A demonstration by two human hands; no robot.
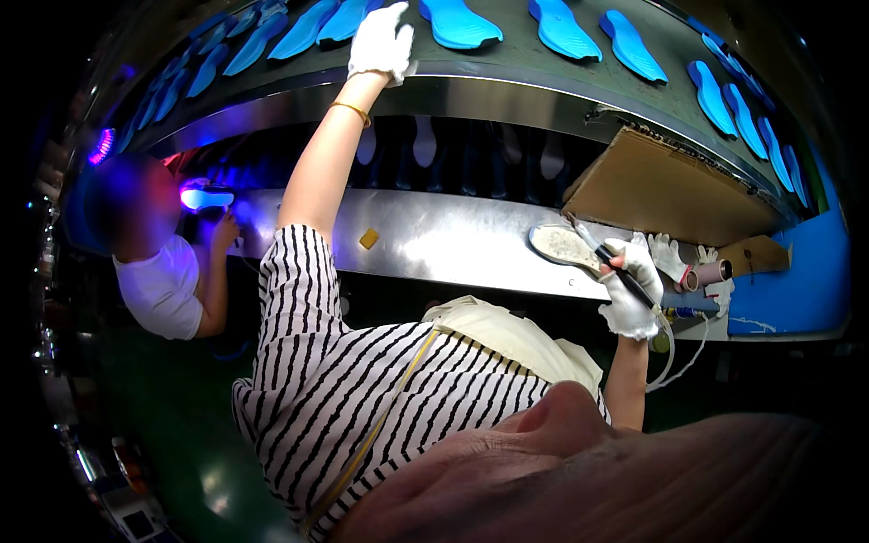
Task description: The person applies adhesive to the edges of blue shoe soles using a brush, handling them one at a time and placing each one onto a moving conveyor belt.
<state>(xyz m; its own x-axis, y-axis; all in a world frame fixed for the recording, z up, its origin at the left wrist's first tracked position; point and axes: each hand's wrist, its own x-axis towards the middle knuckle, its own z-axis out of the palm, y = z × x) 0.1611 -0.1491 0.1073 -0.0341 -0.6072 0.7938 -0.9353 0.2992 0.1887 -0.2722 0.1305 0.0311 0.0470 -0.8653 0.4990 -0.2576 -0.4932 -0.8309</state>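
My left hand (384,41), in a white glove, reaches far forward over the conveyor belt. Its fingers look stretched, with the thumb apart. Beside it lies a blue shoe sole (342,22); whether they touch I cannot tell. My right hand (631,291), gloved with some fingertips bare, is closed around a black-handled brush (641,289) with a pale hose trailing from it. The brush tip is at the far edge of a sole with a whitish face (563,244), which lies on the metal bench (453,237).
Blue soles (563,29) lie spaced along the belt (511,56). A cardboard sheet (674,185) leans at the right, near spare gloves (667,256) and spools (711,273). A yellow block (368,238) sits on the bench. At left, a co-worker (163,285) holds a lit sole.
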